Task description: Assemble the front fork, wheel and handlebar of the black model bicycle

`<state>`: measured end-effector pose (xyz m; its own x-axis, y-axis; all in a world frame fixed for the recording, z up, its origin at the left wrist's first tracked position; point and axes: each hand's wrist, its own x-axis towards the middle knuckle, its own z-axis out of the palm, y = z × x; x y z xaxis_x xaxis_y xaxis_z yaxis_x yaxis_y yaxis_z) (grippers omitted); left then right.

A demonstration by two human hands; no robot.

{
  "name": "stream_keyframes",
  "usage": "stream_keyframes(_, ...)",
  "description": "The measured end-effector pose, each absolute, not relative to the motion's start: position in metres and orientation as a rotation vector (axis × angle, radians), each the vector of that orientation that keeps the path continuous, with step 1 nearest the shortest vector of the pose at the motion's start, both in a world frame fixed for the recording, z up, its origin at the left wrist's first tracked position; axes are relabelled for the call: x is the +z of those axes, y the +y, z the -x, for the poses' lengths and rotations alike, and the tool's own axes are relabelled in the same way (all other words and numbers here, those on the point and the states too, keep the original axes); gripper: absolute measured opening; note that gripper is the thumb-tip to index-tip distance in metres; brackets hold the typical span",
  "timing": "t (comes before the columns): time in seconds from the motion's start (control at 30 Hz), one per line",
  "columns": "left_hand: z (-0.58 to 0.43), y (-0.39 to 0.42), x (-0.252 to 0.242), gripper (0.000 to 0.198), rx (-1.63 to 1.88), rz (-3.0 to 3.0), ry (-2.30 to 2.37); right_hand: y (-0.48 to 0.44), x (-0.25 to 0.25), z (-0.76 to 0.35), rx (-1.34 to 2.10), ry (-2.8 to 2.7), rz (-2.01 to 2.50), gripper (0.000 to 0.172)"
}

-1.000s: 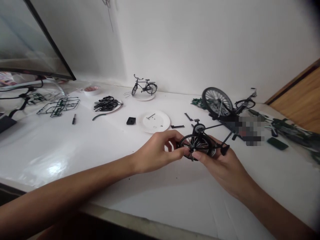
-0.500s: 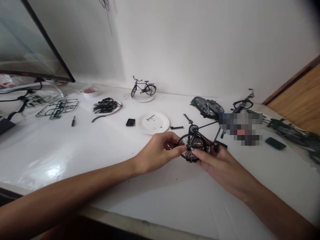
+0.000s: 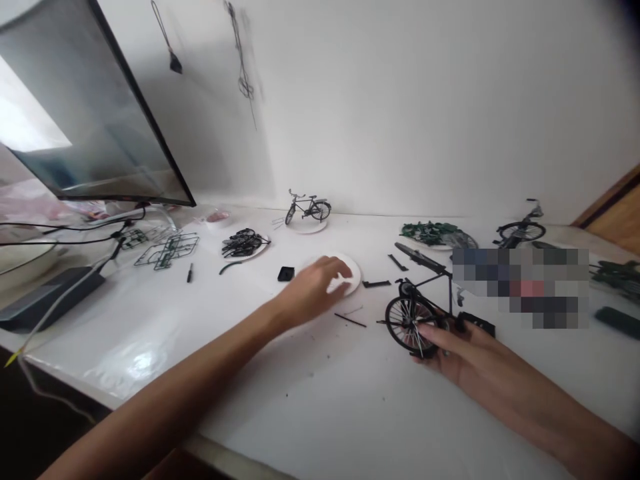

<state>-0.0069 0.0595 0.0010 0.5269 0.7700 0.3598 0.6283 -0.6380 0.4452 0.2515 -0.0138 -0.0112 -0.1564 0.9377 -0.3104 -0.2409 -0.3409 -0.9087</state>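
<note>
My right hand grips a black model bicycle by its wheel end, with the thumb resting on the spokes. The bicycle is tilted, and part of it is hidden by my fingers and by a blurred patch. Over a white paper plate reaches my left hand, its fingers curved and apart with nothing visible between them. This hand covers much of the plate, so what lies in it is mostly hidden. Between the hands, a thin black rod lies on the table.
Black parts fill a plate at the left; green parts are heaped at the back right. A finished model bicycle stands by the wall. Small black strips, a black square tray, a screwdriver and a monitor are around.
My left hand has let go of the bicycle's wheel and moved left over the paper plate. My right hand still holds the bicycle. The camera view has shifted.
</note>
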Motion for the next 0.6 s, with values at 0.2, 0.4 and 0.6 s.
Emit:
stream_keyframes(0.2, 0.035, 0.120, -0.022, 0.019, 0.611, -2.780, 1.352, -0.012, -0.015, -0.253, 1.669, -0.884, 1.213, 0.020)
stream_keyframes(0.4, 0.025, 0.125, -0.028, 0.020, 0.541, -2.886, 1.303, -0.014, -0.010, -0.250, 1.648, -0.903, 1.242, 0.022)
stream_keyframes(0.6, 0.026, 0.120, -0.024, 0.018, 0.645, -2.821, 1.328, -0.015, -0.006, -0.248, 1.624, -0.960, 1.221, 0.018)
